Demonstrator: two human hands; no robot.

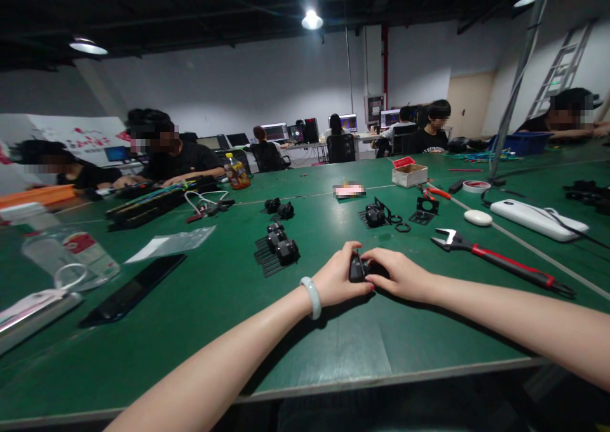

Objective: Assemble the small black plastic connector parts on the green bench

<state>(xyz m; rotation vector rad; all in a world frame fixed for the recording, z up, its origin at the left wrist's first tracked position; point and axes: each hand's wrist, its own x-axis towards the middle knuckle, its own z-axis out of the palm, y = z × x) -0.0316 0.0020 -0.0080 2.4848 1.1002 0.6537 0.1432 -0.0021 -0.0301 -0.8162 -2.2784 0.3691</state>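
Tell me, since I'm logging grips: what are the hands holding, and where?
Both hands, left hand and right hand, pinch a small black part between fingertips, one at each end.

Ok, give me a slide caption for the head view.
Both hands, left hand and right hand, grip a small black plastic part over the green workbench.

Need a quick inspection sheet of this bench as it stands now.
Surface: green matted table, worn at the near edge.
Job's things: small black plastic part held over the table.
Clutter: red-handled adjustable wrench, black finned assemblies, dark phone, small cardboard box.
Grips: left hand and right hand both closed on the part.
Cables: white cable.
Surroundings: seated people at the table and at monitors.
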